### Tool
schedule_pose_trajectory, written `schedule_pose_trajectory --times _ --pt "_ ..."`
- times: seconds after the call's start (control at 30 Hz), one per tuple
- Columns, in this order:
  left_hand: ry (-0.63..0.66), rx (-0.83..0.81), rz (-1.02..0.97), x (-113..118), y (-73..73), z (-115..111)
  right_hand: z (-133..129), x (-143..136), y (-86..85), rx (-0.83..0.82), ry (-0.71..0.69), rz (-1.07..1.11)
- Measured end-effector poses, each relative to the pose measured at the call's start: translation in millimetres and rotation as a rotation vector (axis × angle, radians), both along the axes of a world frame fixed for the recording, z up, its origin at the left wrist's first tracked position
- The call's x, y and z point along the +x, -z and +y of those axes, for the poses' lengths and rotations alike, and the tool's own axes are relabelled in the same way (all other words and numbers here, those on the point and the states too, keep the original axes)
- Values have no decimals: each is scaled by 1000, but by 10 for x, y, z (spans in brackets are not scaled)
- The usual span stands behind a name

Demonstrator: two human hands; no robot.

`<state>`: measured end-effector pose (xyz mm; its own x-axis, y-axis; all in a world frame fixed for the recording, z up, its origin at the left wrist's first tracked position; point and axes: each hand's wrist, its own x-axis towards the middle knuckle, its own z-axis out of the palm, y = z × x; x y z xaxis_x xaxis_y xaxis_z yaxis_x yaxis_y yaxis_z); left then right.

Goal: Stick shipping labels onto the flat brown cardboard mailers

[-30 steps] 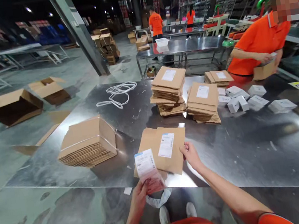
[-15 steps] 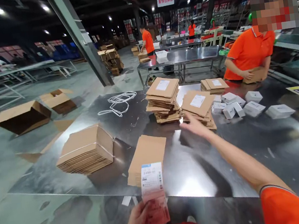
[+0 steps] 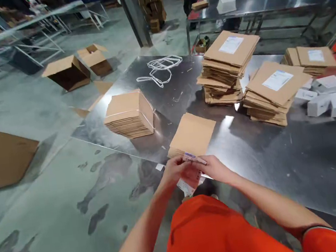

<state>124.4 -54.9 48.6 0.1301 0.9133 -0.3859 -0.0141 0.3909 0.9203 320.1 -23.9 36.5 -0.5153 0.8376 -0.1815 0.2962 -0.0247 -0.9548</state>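
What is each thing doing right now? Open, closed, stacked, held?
left hand: gripping the label strip
right hand: pinching the same strip
label strip: held by both hands at the table edge
flat cardboard pile: unlabelled, lying flat
strapped bundle: tied, unopened
two labelled stacks: piled high, labels up
white boxes: closed, scattered
floor cartons: open, tipped over
white straps: loose, tangled

One head-worn camera looks steeply down and forward, close over the steel table (image 3: 284, 160).
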Motion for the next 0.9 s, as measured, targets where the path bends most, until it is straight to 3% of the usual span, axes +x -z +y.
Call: schedule_pose_trajectory --times 0.1,0.27,0.37,0.47,0.53,0.67,0.8,0.9 --pt "-74 -16 80 24 141 179 -34 -120 -54 121 74 -149" --pt "-7 -30 219 -157 454 301 131 -205 73 205 121 -322" --pt "33 -97 232 -321 688 330 459 -172 203 211 206 -376" --pt "77 -172 198 -478 923 323 960 -94 301 299 344 -491" --pt "90 -209 161 -561 1037 317 1282 -65 362 339 344 -594" --pt "99 -253 75 -617 1122 369 1645 -119 504 318 260 -766" --pt "110 -276 20 -583 1180 447 1716 -204 601 304 203 -925" --pt "124 -294 60 -673 1276 342 1703 -228 596 303 175 -1025"
